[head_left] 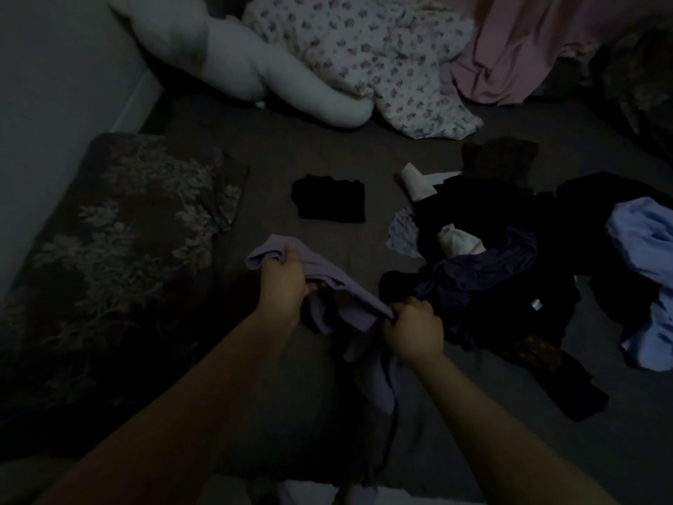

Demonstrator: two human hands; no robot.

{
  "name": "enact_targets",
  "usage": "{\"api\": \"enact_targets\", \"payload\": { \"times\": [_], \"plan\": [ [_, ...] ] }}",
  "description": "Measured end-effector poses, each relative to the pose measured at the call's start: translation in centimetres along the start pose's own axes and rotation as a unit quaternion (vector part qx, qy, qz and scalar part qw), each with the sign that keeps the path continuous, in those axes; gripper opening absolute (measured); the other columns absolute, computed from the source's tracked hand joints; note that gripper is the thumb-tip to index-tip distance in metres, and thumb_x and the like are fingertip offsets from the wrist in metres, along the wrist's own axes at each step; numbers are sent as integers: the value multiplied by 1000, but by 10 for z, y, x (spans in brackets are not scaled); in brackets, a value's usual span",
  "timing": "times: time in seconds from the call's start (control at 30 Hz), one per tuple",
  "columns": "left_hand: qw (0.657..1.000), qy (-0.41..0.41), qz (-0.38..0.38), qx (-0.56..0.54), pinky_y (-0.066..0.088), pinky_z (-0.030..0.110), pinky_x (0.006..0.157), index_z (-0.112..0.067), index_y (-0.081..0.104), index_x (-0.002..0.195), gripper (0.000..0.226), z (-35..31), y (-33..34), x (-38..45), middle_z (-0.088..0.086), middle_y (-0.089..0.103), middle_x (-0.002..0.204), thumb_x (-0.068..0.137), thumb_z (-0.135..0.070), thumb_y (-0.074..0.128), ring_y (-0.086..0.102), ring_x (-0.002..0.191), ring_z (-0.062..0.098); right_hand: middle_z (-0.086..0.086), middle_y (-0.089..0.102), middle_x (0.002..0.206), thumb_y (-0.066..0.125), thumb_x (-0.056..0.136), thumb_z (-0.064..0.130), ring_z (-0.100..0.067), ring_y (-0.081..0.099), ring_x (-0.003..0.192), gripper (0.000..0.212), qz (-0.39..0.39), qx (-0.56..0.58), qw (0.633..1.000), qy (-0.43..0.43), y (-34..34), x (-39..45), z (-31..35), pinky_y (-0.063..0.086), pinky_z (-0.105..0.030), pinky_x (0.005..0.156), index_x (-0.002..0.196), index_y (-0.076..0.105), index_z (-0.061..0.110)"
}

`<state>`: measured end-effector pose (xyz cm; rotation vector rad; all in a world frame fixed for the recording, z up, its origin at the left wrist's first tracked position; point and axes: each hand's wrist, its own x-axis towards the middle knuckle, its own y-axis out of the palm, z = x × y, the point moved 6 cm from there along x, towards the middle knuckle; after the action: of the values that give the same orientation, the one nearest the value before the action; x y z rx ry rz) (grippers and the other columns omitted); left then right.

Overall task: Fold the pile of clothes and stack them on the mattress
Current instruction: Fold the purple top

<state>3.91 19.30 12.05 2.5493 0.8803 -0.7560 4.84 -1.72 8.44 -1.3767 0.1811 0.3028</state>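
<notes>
Dim bedroom, grey mattress (327, 147) filling the view, wall along the left edge. Held up over the near middle of the mattress: one lilac garment (338, 293), stretched between both hands and drooping below them toward the near edge. Left hand (286, 282) curled round the garment's upper left corner, cloth bunched above the knuckles. Right hand (415, 329) clenched on the lower right part of the same garment, just beside the unfolded pile (510, 271). Beyond the hands, well apart from both: one folded black garment (328, 198), lying flat and alone. Open grey sheet around that folded piece, between hands and pile's left fringe, and toward the far bedding. Pile heaped at right, mostly dark cloth, with a navy piece on top, two pale bits showing, and a light blue garment (644, 256) at the far right edge; exact number of pieces impossible to count. Left side taken by one dark leaf-print pillow (120, 249). Far side crowded by one white pillow (233, 63), one floral duvet (382, 63), one pink cloth (517, 49).
</notes>
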Motion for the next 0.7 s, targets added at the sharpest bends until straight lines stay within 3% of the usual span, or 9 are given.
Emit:
{"api": "enact_targets", "payload": {
  "times": [0.07, 0.13, 0.27, 0.33, 0.43, 0.5, 0.57, 0.63, 0.7],
  "plan": [
    [998, 47, 2, 47, 49, 53, 92, -1, 46, 123, 28, -9, -2, -5, 23, 59, 115, 101, -15, 37, 61, 100, 38, -8, 58, 124, 47, 83, 27, -33, 49, 115, 35, -33, 49, 998, 0, 0, 7, -2, 43, -37, 85, 105, 70, 13],
    [996, 75, 16, 48, 49, 47, 92, -2, 49, 121, 26, -21, -2, -8, 20, 60, 110, 100, -13, 38, 60, 99, 32, -12, 63, 116, 38, 76, 23, -33, 56, 107, 45, -62, 141, 988, -17, -7, 17, 2, 48, -38, 84, 102, 71, 7],
    [994, 101, 39, 34, 48, 41, 92, 4, 50, 124, 34, -50, -5, 6, 19, 60, 113, 100, -18, 41, 59, 102, 32, -15, 66, 91, 42, 84, -5, -21, 59, 84, 29, -106, 389, 915, 23, -53, 30, 10, 44, -21, 67, 96, 67, 1],
    [994, 88, 60, 0, 52, 36, 90, 1, 49, 126, 35, -61, -3, 7, 11, 61, 114, 101, -21, 40, 62, 102, 25, -10, 63, 96, 46, 89, -3, -16, 57, 86, 26, -51, 419, 906, -17, -69, 34, 27, 41, -11, 60, 105, 64, 7],
    [987, 61, 145, 20, 57, 25, 72, -5, 51, 121, 27, -59, 13, -7, 6, 63, 102, 101, -20, 40, 65, 83, 12, 4, 52, 125, 65, 85, 5, -6, 54, 112, 63, 98, 428, 890, -120, -71, 29, 71, 45, -9, 81, 141, 38, 18],
    [973, 45, 211, 79, 56, 24, 70, -10, 56, 110, 20, -47, 26, -17, 7, 66, 104, 100, -21, 42, 66, 79, 10, 13, 48, 131, 74, 79, 11, 4, 50, 117, 79, 126, 437, 875, -165, -71, 26, 90, 44, -11, 94, 143, 31, 25],
    [965, 46, 234, 105, 55, 20, 64, -13, 62, 96, 25, -42, 28, -21, 9, 70, 98, 97, -31, 44, 68, 73, 10, 11, 59, 119, 73, 80, 8, 7, 57, 104, 57, 104, 433, 880, -168, -72, 29, 95, 47, -13, 88, 129, 48, 21],
    [977, 50, 188, 87, 51, 16, 56, -10, 65, 87, 47, -45, 13, -9, 7, 72, 75, 94, -48, 38, 68, 64, 10, -1, 67, 96, 63, 85, -2, -5, 63, 84, 25, 78, 429, 887, -153, -77, 31, 92, 50, -22, 75, 107, 62, 9],
    [981, 105, 130, 103, 49, 17, 61, -8, 64, 83, 42, -43, -11, 9, 5, 69, 70, 96, -40, 41, 66, 63, 6, -8, 69, 97, 52, 90, -5, -17, 65, 86, 23, 86, 464, 873, -123, -81, 30, 81, 52, -28, 74, 106, 66, 5]
  ]
}}
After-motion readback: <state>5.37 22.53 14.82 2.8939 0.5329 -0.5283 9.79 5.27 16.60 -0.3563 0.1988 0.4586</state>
